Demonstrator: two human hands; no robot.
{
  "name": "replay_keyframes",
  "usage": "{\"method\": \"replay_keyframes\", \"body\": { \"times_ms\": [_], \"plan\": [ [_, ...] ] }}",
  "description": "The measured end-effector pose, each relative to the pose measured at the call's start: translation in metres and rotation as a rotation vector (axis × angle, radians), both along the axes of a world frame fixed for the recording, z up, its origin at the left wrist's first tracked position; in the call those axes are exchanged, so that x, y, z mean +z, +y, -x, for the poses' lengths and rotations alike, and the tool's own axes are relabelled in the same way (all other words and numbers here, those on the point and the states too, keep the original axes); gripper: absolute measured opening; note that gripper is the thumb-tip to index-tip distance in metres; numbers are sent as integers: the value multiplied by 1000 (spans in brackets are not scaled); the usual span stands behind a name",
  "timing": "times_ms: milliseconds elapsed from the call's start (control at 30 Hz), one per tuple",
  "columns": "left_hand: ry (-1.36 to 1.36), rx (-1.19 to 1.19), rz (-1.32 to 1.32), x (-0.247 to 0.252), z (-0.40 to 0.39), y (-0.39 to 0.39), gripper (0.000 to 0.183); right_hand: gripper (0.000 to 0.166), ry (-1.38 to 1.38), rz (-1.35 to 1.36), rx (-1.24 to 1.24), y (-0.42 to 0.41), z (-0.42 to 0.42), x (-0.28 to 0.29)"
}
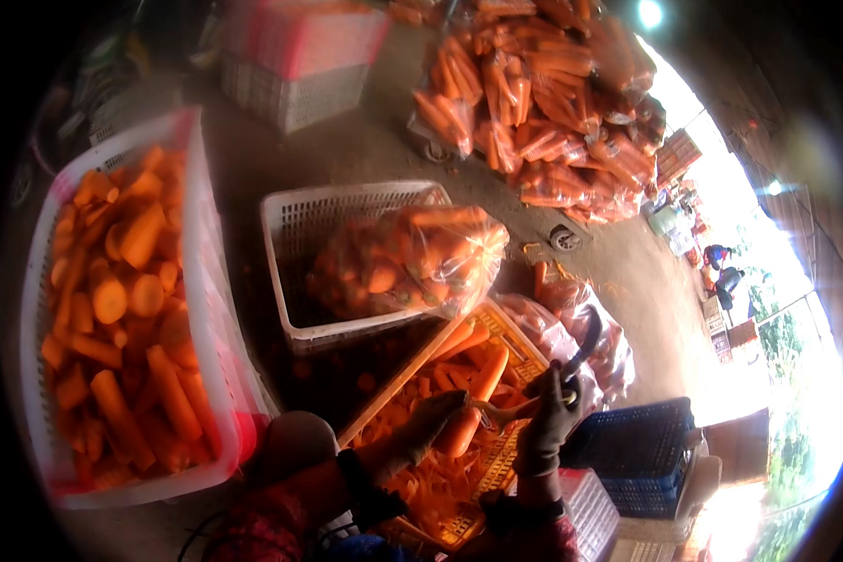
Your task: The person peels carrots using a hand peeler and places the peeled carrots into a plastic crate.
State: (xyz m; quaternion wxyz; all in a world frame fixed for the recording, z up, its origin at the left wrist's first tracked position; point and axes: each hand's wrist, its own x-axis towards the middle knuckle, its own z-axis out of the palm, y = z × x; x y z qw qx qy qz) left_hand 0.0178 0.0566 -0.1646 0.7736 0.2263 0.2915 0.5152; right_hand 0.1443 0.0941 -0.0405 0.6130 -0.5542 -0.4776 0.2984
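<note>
My left hand [432, 418], in a dark glove, grips a thick orange carrot [490, 376] above a yellow plastic crate [518, 336]. My right hand [551, 421], also gloved, is closed on a peeling tool with a pale, thin front part [509, 411] that reaches the carrot. A dark curved piece [590, 337] sticks up from the right hand; whether it belongs to the same tool I cannot tell. Carrot peelings [435, 492] and several carrots lie in the crate below. A wooden board [393, 383] runs along the crate's left side.
At left stands a white-and-pink crate [207, 281] heaped with cut carrots [140, 295]. A clear bag of carrots [421, 260] leans in a white basket [288, 211]. More bagged carrots [548, 105] are piled on a wheeled cart. Blue crates [632, 449] stand at right. People [727, 281] appear far off.
</note>
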Motion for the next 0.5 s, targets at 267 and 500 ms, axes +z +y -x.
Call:
{"method": "replay_keyframes", "body": {
  "times_ms": [267, 500],
  "plan": [
    [-47, 104, 248, -6, -4, 10, 33, 24, 73, 242, 97, -6, 6, -2],
    [-150, 107, 210, -28, -10, 12, 27, 18, 218, 145, 218, -18, 5, -6]
  ]
}}
